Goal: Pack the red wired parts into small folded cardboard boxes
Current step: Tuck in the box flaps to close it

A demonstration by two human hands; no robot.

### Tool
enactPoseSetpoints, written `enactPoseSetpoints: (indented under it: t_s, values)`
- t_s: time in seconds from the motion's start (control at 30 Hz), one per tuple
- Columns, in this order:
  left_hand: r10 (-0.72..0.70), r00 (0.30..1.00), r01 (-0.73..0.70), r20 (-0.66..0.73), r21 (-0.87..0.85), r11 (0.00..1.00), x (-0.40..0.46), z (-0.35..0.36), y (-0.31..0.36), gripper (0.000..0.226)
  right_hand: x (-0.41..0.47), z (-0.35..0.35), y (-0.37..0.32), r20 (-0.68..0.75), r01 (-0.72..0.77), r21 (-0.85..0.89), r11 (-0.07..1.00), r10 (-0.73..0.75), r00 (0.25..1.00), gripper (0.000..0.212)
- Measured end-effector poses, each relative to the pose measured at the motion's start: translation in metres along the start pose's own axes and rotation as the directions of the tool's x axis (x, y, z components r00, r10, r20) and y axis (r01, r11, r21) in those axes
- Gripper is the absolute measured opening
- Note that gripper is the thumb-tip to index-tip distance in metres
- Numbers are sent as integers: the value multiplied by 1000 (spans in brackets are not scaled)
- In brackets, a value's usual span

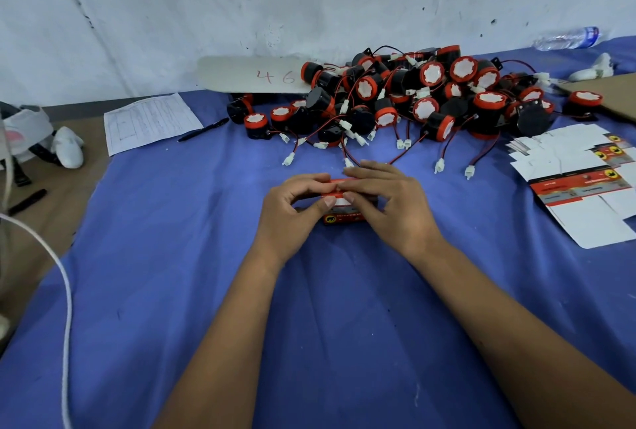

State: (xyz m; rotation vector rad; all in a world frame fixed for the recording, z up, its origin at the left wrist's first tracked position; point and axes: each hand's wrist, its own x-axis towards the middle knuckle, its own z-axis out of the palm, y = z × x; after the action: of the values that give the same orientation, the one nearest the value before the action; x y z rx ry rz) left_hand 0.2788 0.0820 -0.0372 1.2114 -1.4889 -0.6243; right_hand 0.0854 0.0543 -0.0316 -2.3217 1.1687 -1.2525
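A small red printed cardboard box (339, 218) sits on the blue cloth at the centre. My left hand (292, 212) grips its left side, thumb pinching the top flap. My right hand (389, 205) holds its right side, fingers curled over the top and pressing the flap. What is inside the box is hidden. A large pile of red and black round parts (413, 98) with red and black wires and white plugs lies behind the box. A stack of flat unfolded boxes (578, 177) lies at the right.
A paper form (148, 122) and a black pen (203, 130) lie at the left rear. A cardboard piece marked 46 (254, 76) leans by the wall. A water bottle (568, 38) lies far right. A white cord (65, 287) crosses the left edge.
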Motion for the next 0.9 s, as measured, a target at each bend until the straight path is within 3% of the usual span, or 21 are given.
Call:
enactPoseSetpoints:
  t_s: [0.13,0.33,0.43,0.63,0.9]
  values:
    - [-38,998,39,48,-22,999,-2,-2,3,29,2,2,-1,-45,46,25,999,-44,998,20]
    - [-63,991,64,117,-8,998,-1,-8,4,61,0,4,-4,-69,-41,116,992,49,996,17]
    - [-88,988,90,127,-13,996,-1,-8,5,65,0,6,-7,-85,-93,149,984,106,991,18]
    - [-112,985,116,128,-28,993,-2,-7,6,63,-2,3,-6,-59,-102,157,982,112,992,19]
    - [-4,996,5,87,-12,1000,-3,-3,6,32,0,-7,-2,73,5,87,996,-11,997,27]
